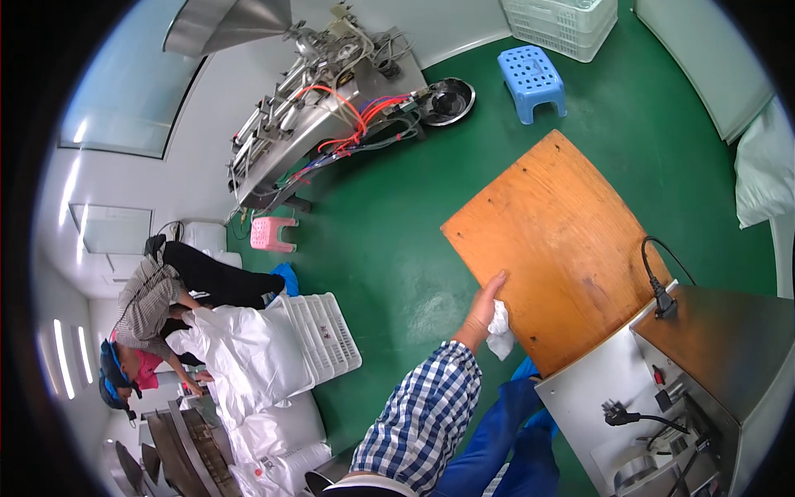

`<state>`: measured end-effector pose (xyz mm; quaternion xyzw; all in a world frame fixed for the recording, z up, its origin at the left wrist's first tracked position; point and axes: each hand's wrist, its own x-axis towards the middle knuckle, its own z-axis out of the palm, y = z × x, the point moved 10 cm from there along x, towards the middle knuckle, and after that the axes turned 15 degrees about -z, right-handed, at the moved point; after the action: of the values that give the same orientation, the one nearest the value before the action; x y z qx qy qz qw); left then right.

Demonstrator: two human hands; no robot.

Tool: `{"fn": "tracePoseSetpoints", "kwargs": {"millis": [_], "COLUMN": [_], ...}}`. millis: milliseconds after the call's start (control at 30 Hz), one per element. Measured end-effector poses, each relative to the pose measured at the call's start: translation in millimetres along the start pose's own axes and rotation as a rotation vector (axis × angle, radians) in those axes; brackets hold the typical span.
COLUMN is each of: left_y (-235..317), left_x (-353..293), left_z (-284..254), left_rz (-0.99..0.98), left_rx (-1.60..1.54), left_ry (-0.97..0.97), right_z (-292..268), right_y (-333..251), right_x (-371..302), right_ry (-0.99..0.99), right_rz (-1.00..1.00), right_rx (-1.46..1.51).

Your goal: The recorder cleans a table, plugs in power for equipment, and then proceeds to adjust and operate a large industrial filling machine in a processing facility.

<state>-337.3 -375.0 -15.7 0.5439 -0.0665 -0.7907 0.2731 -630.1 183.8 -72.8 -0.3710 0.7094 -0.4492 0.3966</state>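
Left hand (480, 318) at white cloth (500, 333) | fingers: can't tell | wooden board (567, 253) alongside; blue stool (533, 78) beyond

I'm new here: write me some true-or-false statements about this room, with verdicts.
1. The left hand is at the edge of the wooden board. True.
2. The floor is grey. False: the floor is green.
3. A co-worker bends beside white sacks. True.
4. The stool nearest the board is pink. False: the blue stool is.
5. The white cloth is on a stool. False: the white cloth is at the left hand.
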Motion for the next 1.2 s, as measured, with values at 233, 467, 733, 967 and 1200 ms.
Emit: {"fn": "tracePoseSetpoints", "kwargs": {"millis": [233,467,733,967,1200], "left_y": [0,3,-152,-246,-138], "left_x": [-17,-94,-389,-560,-542], "left_z": [13,-17,-189,-248,-151], "left_rz": [-0.056,0.056,-0.076,-0.157,0.245], "left_rx": [-0.075,0.388,1.004,0.679,0.078], "left_ry": [0.031,0.325,0.800,0.994,0.678], "right_z": [-50,-62,-78,-43,71], "right_y": [3,-34,-122,-157,-239], "right_x": [-1,-3,40,24,31], "right_ry": [-0.138,-0.248,-0.316,-0.785,-0.725], "right_rz": [-0.152,-0.361,-0.763,0.206,0.187], "right_rx": [-0.176,-0.297,-0.441,-0.407,0.112]}}
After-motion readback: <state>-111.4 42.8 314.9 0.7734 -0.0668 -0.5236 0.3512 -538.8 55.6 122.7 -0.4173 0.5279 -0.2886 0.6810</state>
